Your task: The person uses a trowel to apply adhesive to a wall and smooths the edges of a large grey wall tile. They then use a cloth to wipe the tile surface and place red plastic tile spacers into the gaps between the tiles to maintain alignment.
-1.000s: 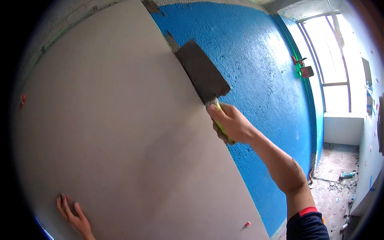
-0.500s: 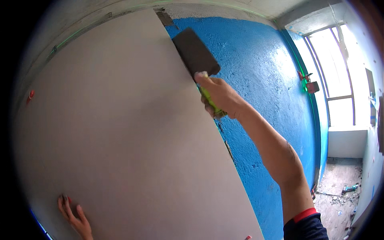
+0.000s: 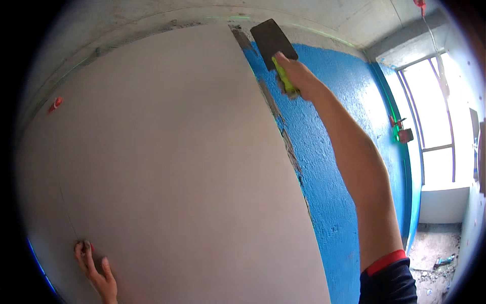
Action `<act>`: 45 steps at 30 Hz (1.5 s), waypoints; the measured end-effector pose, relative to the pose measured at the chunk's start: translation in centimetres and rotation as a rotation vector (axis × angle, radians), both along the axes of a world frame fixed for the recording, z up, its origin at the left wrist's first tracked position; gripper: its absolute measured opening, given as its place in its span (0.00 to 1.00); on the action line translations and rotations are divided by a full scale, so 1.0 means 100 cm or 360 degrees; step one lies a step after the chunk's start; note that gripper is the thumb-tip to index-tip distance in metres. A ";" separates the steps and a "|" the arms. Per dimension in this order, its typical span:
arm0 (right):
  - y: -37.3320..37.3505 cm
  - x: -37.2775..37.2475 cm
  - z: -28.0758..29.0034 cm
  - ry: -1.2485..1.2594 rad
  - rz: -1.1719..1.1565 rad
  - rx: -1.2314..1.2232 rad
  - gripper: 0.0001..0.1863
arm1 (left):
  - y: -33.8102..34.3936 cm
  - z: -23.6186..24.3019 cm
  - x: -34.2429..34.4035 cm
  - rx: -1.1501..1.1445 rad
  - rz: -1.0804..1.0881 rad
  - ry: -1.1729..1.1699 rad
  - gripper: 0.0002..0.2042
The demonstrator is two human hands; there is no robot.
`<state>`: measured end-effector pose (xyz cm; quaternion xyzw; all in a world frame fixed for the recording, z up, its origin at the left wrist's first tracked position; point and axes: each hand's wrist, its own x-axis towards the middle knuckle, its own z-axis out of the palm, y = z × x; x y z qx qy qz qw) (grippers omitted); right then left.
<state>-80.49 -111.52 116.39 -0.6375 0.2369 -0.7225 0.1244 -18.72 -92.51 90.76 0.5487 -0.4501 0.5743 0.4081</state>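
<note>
A large smooth grey tile slab covers most of the wall before me. My right hand grips the yellow-green handle of a trowel with a flat, dark rectangular blade. It is raised near the slab's upper right corner, in front of the blue wall. My left hand rests low on the slab's left side, fingers apart, thumb held away. By its fingertips a small red piece shows, partly hidden. Along the slab's right edge, grey mortar shows in a ragged strip.
Rough blue-coated wall lies right of the slab. A red leveling clip sits at the slab's upper left. Farther right, a laser level casts green lines beside a window. Rubble and a teal tool lie on the floor.
My right hand has moved the trowel up and right, off the slab's edge. More mortar shows along that edge. The left hand stays in place while the view has shifted.
</note>
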 end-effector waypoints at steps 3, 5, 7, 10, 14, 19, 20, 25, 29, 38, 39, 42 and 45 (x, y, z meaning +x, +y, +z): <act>-0.007 0.005 0.062 -0.0145 -0.0249 0.0097 0.32 | -0.010 -0.006 0.004 0.0036 -0.0216 0.0109 0.27; 0.003 0.024 0.074 0.0035 -0.0499 0.0085 0.26 | -0.003 -0.006 0.009 -0.0015 -0.0051 -0.0021 0.26; 0.004 0.036 0.081 0.0213 -0.0729 -0.0087 0.25 | 0.000 -0.005 0.007 -0.0047 0.0017 -0.0101 0.25; -0.007 0.049 0.081 0.0314 -0.0790 -0.0351 0.30 | -0.001 -0.002 0.001 -0.0070 -0.0041 -0.0113 0.25; 0.006 0.072 0.071 0.0203 -0.0468 -0.0156 0.28 | -0.006 -0.003 -0.001 -0.0072 -0.0113 -0.0090 0.25; 0.033 0.073 0.050 0.0045 -0.0434 -0.0122 0.26 | -0.002 -0.001 0.003 -0.0073 -0.0199 -0.0067 0.25; 0.031 0.062 0.043 -0.0010 -0.0495 -0.0240 0.26 | -0.005 -0.002 0.004 -0.0087 -0.0219 -0.0062 0.25; 0.058 0.039 0.019 -0.0353 -0.0581 -0.0479 0.27 | -0.007 -0.003 0.001 -0.0126 -0.0176 -0.0066 0.26; -0.005 0.061 0.019 -0.0022 -0.0947 -0.0192 0.32 | -0.018 -0.005 0.002 -0.0132 -0.0173 -0.0020 0.27; -0.010 0.112 0.006 0.0105 -0.1218 -0.0123 0.31 | -0.009 -0.005 0.009 -0.0004 -0.0164 0.0027 0.29; -0.015 0.111 0.006 0.0068 -0.1307 -0.0203 0.30 | -0.012 -0.004 0.007 0.0001 -0.0218 0.0021 0.30; 0.003 0.107 -0.011 0.0199 -0.1098 -0.0129 0.30 | -0.017 -0.009 0.024 -0.0014 -0.0074 0.0040 0.29; 0.041 0.100 -0.044 0.0134 -0.0590 0.0071 0.32 | -0.005 -0.010 0.027 -0.0034 -0.0054 0.0096 0.29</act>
